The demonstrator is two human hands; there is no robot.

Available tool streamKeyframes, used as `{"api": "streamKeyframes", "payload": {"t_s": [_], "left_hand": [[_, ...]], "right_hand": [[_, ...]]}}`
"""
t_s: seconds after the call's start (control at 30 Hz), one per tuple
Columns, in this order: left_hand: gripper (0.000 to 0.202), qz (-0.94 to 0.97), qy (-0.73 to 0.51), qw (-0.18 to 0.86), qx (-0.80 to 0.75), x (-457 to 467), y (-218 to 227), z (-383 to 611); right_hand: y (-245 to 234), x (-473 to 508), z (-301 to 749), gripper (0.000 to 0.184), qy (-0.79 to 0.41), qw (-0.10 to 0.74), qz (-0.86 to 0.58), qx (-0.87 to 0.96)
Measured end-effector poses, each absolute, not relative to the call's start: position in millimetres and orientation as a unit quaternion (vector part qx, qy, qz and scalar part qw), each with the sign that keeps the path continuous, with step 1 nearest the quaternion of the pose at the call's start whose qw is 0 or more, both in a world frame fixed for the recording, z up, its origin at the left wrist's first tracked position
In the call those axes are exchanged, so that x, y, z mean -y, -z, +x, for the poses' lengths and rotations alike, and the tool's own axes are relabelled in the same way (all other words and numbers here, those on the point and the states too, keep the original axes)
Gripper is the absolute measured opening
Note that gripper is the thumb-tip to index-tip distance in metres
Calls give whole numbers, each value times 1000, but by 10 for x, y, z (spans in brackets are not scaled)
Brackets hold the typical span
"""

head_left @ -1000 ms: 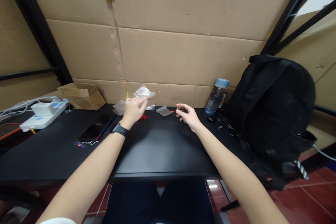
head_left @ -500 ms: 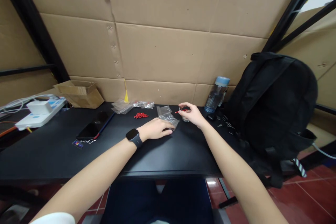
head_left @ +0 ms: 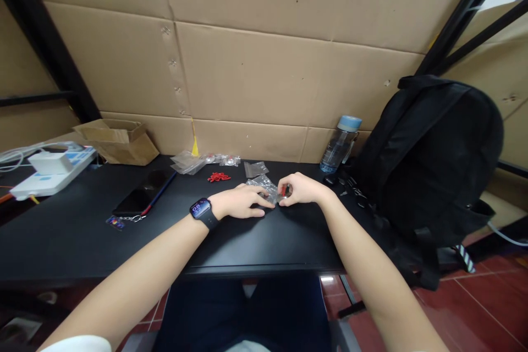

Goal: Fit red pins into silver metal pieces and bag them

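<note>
Left hand lay flat on the black table, fingertips pinning the left side of a small clear plastic bag. The right hand was pinched shut on a tiny red piece at the bag's right edge, so the hands were nearly touching. The bag looked featherlight, floppy and slick, so I'd grab it by an edge, not the middle. A little heap of red pieces sat farther back on the left, and a water bottle far right.

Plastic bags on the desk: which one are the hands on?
The crumpled clear bag, the frontmost one, between the left hand and right hand. The other bags lie untouched farther back.
</note>
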State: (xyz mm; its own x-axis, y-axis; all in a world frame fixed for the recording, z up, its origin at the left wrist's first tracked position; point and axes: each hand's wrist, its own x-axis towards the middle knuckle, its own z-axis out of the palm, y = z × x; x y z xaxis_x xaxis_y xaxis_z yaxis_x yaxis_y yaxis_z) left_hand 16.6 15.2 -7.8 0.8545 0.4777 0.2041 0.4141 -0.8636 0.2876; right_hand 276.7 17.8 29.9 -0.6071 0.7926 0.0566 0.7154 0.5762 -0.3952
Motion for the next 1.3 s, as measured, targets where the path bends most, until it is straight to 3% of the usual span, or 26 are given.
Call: {"api": "streamKeyframes", "payload": {"t_s": [0.17, 0.33, 0.57, 0.93, 1.3], "left_hand": [[42, 961, -40, 111, -251, -122, 28, 160], [47, 953, 11, 126, -274, -102, -17, 159], [48, 949, 25, 135, -282, -90, -50, 160], [46, 951, 13, 145, -272, -78, -83, 151], [50, 948, 27, 167, -271, -100, -99, 131]], "right_hand": [[-286, -197, 2741, 32, -167, 83, -431, 883], [-221, -228, 2674, 35, -144, 122, -409, 893], [-228, -171, 2605, 23, -147, 126, -344, 919], [-279, -58, 2503, 28, -95, 138, -329, 929], [-312, -134, 2657, 17, -37, 130, -349, 927]]}}
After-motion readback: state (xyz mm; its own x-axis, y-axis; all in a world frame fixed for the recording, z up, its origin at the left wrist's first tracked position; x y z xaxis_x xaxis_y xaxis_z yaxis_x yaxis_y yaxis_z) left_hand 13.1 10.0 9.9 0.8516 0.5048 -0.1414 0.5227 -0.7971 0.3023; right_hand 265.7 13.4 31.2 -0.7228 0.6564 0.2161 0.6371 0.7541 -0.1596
